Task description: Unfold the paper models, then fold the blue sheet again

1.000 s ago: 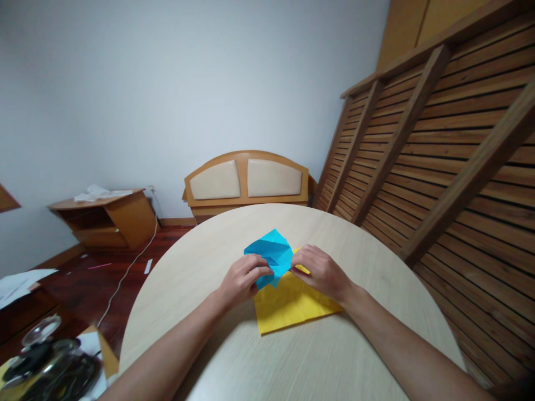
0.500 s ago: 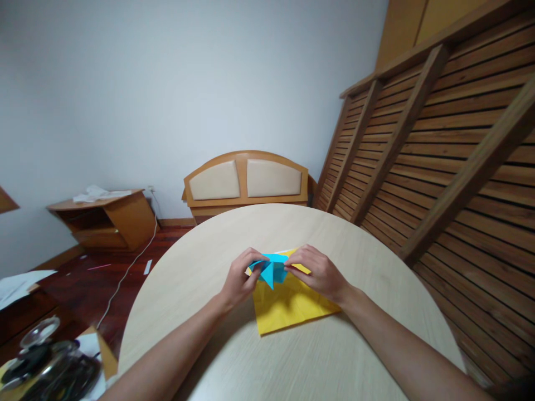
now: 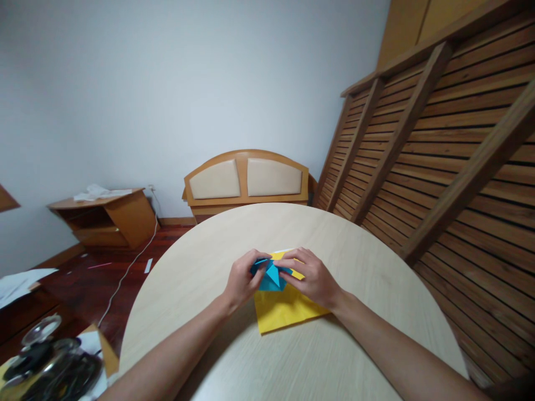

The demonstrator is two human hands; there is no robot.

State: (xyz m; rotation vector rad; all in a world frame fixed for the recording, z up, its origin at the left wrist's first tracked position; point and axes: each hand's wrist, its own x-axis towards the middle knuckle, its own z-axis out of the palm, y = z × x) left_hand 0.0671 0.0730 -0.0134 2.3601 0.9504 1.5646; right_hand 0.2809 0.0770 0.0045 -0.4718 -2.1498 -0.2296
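Note:
A small piece of folded blue paper (image 3: pixel 271 281) is held up between my two hands, with creased flaps that meet in a point. My left hand (image 3: pixel 246 278) pinches its left side, thumb in front and fingers behind. On the other side, my right hand (image 3: pixel 307 275) has its thumb and fingertips on the paper's upper right part. Beneath them a yellow sheet (image 3: pixel 282 314) lies flat on the table, partly covered by the hands and the blue paper. The fingertips hide some of the blue folds.
The round pale table (image 3: pixel 188 262) spreads around my arms. A wooden headboard (image 3: pixel 242 172) stands behind it, and slatted wood panels (image 3: pixel 418 145) lean at the right. To the left are a low cabinet (image 3: pixel 125 220), a cable (image 3: pixel 125 278) and clutter (image 3: pixel 50 362).
The blue paper has tilted, so more of its lower face shows below the pointed flap. My right hand has moved a little left, closer to my left hand.

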